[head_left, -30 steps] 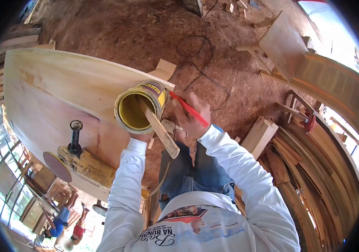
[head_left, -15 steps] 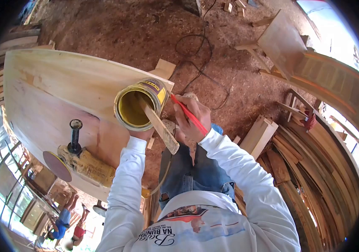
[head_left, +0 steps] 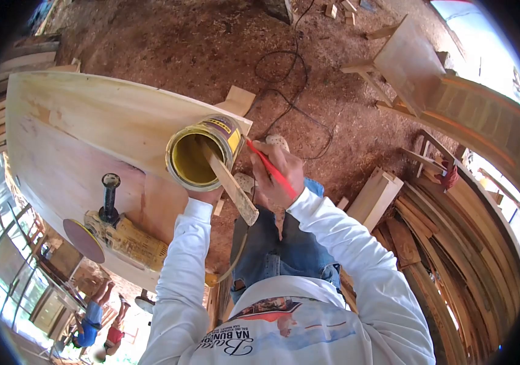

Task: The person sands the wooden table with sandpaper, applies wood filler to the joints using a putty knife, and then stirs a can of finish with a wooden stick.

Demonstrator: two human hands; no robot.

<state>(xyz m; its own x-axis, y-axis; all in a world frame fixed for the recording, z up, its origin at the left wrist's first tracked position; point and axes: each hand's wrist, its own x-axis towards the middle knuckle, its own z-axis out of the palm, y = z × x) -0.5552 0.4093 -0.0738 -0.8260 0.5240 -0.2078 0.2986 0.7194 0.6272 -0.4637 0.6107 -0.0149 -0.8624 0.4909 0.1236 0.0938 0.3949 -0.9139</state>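
My left hand (head_left: 206, 195) grips a paint can (head_left: 228, 135) from below, mostly hidden behind it. The can is tilted with its mouth toward me, and its inside is coated yellow-brown. A flat wooden stick (head_left: 234, 190) leans out over the rim. My right hand (head_left: 279, 173) is closed around a slim red tool (head_left: 270, 167), whose thin tip is beside the can and close to the corner of a pale wooden panel (head_left: 120, 100). Its exact kind does not show.
An angle grinder (head_left: 127, 240) with a sanding disc lies on the panel. Stacked boards (head_left: 455, 243) line the right, below a wooden table (head_left: 409, 67). A dark cable (head_left: 296, 100) loops over the dirt floor. Two people (head_left: 92, 319) are far off at lower left.
The red tool and my right fingers have shifted slightly left, the tip drawing nearer the can. The can and stick have barely moved.
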